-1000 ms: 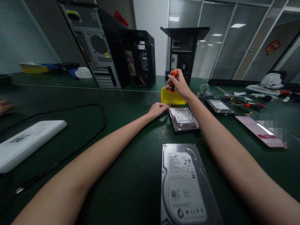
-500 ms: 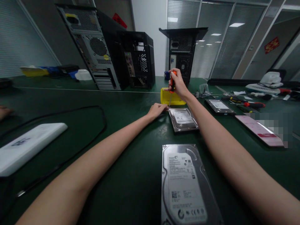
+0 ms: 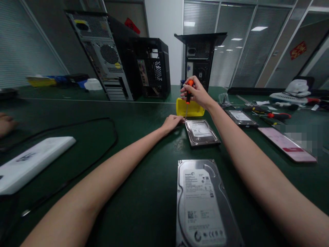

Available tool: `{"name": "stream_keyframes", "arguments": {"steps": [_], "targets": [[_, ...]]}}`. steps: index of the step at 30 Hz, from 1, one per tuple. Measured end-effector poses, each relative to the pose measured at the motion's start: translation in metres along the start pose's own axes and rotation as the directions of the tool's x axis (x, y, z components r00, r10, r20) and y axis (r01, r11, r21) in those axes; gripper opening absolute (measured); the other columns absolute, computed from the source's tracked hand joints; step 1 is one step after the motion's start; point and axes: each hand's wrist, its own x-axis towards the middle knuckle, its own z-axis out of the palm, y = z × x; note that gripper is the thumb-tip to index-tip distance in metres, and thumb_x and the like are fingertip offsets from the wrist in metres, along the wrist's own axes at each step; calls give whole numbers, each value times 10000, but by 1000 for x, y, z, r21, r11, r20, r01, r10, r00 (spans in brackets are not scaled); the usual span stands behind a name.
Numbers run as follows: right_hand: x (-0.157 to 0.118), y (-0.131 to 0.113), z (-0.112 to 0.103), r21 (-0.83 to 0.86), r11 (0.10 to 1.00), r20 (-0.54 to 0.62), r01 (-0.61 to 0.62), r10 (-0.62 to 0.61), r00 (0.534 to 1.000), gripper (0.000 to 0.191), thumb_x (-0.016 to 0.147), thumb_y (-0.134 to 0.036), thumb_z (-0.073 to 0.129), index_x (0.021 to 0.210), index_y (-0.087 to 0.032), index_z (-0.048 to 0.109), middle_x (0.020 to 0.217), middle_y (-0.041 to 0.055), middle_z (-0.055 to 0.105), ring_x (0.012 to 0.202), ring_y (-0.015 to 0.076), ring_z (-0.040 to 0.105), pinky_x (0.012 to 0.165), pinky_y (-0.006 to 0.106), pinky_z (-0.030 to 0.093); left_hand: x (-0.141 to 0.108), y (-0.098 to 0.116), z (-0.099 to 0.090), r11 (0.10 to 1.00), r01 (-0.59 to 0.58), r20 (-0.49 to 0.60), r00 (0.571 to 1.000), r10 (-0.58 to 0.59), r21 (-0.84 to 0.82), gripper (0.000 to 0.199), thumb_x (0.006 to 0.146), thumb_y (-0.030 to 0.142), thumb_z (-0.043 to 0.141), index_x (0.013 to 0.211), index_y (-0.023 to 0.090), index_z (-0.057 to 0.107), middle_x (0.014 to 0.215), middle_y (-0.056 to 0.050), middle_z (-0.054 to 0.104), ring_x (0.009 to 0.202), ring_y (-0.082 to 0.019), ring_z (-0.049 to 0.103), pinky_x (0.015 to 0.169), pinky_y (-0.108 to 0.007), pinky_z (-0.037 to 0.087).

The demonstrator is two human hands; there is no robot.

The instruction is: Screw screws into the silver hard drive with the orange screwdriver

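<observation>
My right hand [image 3: 196, 92] is closed on the orange and black handle of a screwdriver [image 3: 188, 97]. Its thin shaft points down, the tip at the far left corner of a silver hard drive [image 3: 202, 132]. My left hand [image 3: 172, 123] rests on the green table beside that corner, with fingers pressed together; what they hold, if anything, is too small to tell. Behind the drive lies a yellow tray [image 3: 182, 108]. Nearer to me, between my forearms, lies a larger-looking silver hard drive [image 3: 203, 202] with a white label.
Computer cases [image 3: 110, 55] stand at the back. On the right are another drive [image 3: 240, 117], red-handled pliers [image 3: 280, 116] and a pink-screened phone [image 3: 285, 144]. On the left lie a white power bank-like block [image 3: 36, 161], a black cable [image 3: 114, 137] and another person's hand [image 3: 7, 124].
The view has shifted slightly. My right fingers have changed their hold on the screwdriver handle, opening out a little. The other person's hand at the left shows more.
</observation>
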Motion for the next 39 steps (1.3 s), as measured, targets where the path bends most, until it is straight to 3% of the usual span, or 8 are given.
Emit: {"name": "stream_keyframes", "arguments": {"steps": [7, 13, 18, 22, 27, 32, 39], "targets": [[-4, -6, 1, -105, 994, -25, 12, -15, 1000, 313, 853, -373, 627, 1082, -275, 437, 883, 1, 610, 741, 131, 633, 698, 326, 578, -2, 2, 0, 1000, 0, 14, 1000, 0, -8, 475, 786, 492, 504, 924, 118, 762, 953, -104, 752, 951, -229, 665, 867, -304, 452], [-1, -2, 5, -181, 983, 5, 43, -43, 999, 354, 879, -506, 556, 1114, -290, 403, 889, 0, 585, 719, 119, 608, 646, 275, 542, -2, 3, 0, 1000, -24, 19, 1000, 24, 0, 435, 781, 467, 507, 900, 137, 763, 920, -84, 750, 909, -219, 661, 841, -296, 449], [7, 2, 4, -111, 993, 25, -40, 43, 999, 357, 900, -608, 441, 1068, -295, 401, 777, -38, 549, 635, 87, 564, 625, 245, 526, -3, 4, -1, 999, -29, 22, 999, 28, 42, 434, 782, 473, 501, 908, 157, 769, 909, -66, 747, 902, -216, 651, 823, -287, 447], [5, -1, 3, -29, 999, 30, -44, 45, 999, 292, 914, -549, 472, 1009, -279, 413, 730, -58, 545, 638, 77, 581, 666, 243, 541, -6, 7, -1, 997, -33, 12, 999, 33, 64, 419, 776, 485, 519, 885, 169, 772, 898, -51, 746, 887, -210, 648, 815, -275, 447], [-1, -12, 3, 33, 995, 68, -91, 88, 994, 259, 911, -473, 534, 995, -262, 410, 811, -42, 626, 748, 92, 659, 687, 242, 551, -7, 6, -1, 992, -91, 24, 996, 90, 88, 412, 778, 504, 536, 856, 177, 774, 890, -35, 745, 882, -215, 640, 808, -274, 443], [-1, -19, 4, 10, 991, 65, -135, 134, 989, 241, 911, -421, 561, 989, -250, 412, 833, -27, 669, 804, 113, 684, 722, 283, 562, -7, 4, 0, 988, -100, 26, 995, 97, 119, 422, 792, 512, 521, 874, 184, 773, 877, -17, 742, 864, -209, 636, 778, -265, 439], [-3, -17, 3, -39, 996, 20, -85, 86, 996, 332, 869, -446, 608, 1042, -252, 401, 803, -14, 662, 808, 143, 687, 711, 299, 565, -7, 4, -1, 986, -132, 38, 991, 129, 100, 421, 802, 506, 522, 905, 183, 774, 912, -29, 746, 892, -215, 644, 806, -274, 438]]}}
